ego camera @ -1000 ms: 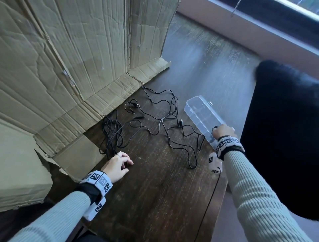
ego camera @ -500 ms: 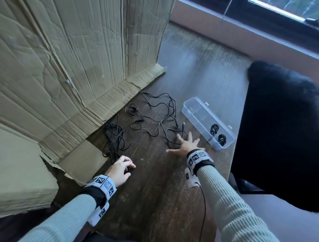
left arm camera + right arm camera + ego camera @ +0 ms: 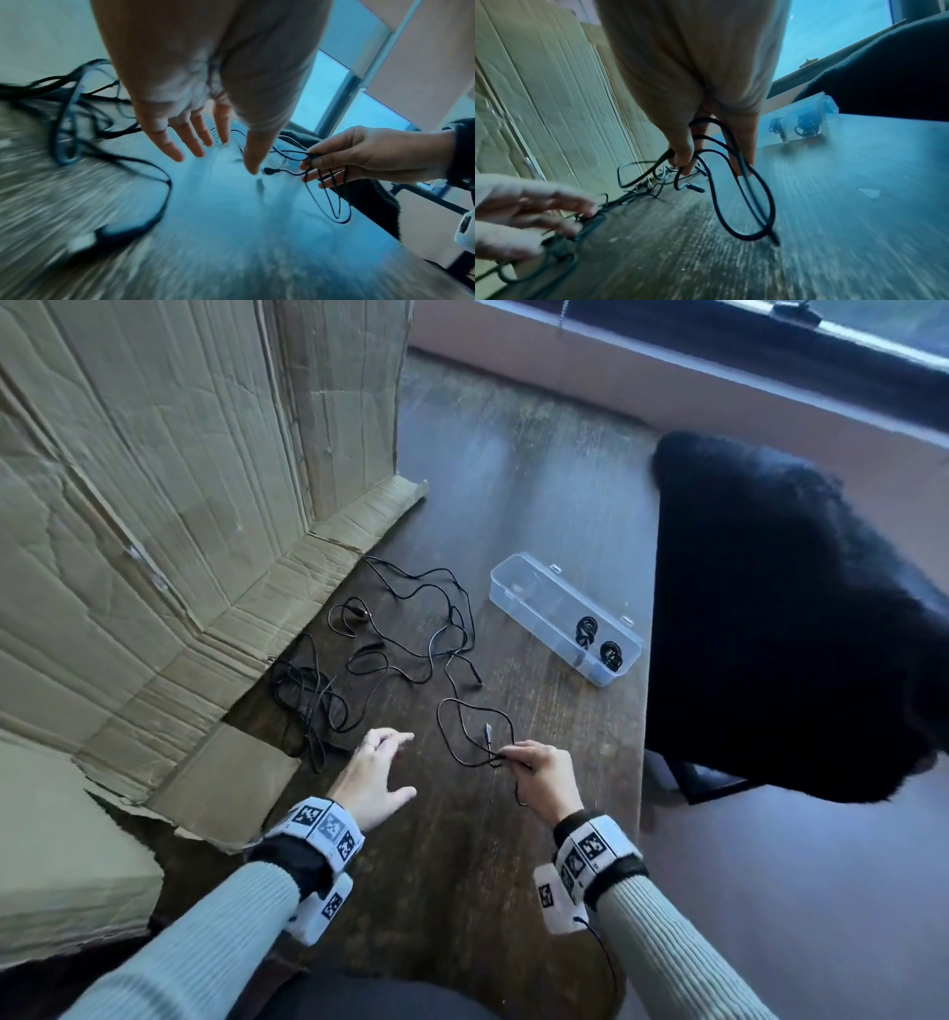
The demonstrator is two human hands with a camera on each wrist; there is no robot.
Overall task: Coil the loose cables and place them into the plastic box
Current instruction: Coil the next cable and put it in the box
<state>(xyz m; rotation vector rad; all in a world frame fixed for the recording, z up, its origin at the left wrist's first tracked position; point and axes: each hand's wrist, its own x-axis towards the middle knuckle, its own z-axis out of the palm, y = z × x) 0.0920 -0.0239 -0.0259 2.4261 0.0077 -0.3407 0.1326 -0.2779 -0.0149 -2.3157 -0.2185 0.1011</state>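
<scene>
Right hand (image 3: 544, 775), flat on desk (image 3: 554, 516) half a second ago, now pinches loose cable (image 3: 464, 729) in its fingers. Left hand (image 3: 372, 775) uncurls, fingers spread, holding nothing, at 9 o'clock of right.

A thin black cable (image 3: 464, 726) is being pinched between the thumb and fingertips of the right hand (image 3: 542, 775), with loops of it being lifted just above the dark wooden table (image 3: 539, 505). The left hand (image 3: 372, 775) is being held beside it with fingers spread, touching nothing. Further loose cables (image 3: 411, 629) are lying tangled toward the creased cardboard sheets (image 3: 169, 469), which are being propped upright along the table's left side. A clear plastic box (image 3: 534, 598) is sitting lidless near the right edge, and two small coiled cables (image 3: 598, 642) are being contained at its near end. A black furry chair (image 3: 796, 618) is standing just beside the table.
</scene>
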